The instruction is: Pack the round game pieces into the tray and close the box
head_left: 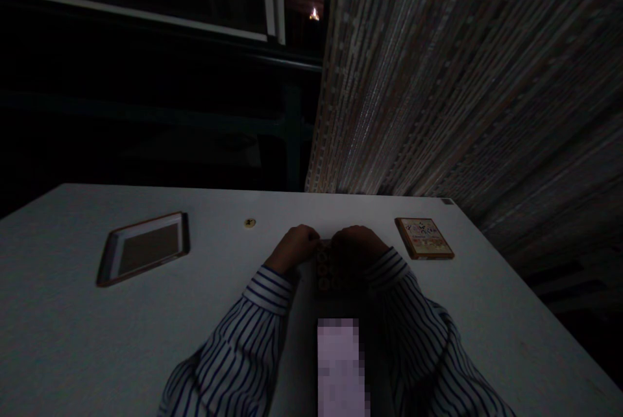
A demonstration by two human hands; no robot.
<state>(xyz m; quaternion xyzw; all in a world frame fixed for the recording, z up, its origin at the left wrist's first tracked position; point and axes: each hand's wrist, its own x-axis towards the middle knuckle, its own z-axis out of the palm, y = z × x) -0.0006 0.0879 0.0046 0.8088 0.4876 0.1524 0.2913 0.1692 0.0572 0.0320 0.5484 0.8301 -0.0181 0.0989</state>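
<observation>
Below the frame's centre, a block of round discs (324, 269) was partly covered by the right hand (359, 246). The left hand (296, 247) was seen curled at its upper-left corner. Both hands' fingertips were obscured by darkness; whether anything was gripped could not be told.

No word, brand or number can be read with certainty. The flat box (424, 237) on the right of the table (219, 339) has dark, brush-like marks across the upper part of its face that look like large written characters, with a reddish band beneath them; dimness hides what they say. A lone disc (250, 223) near the far edge carries one dark mark, too small to make out. The round pieces (324, 268) packed together near the middle show reddish rings, and any signs inside them are lost in shadow.
</observation>
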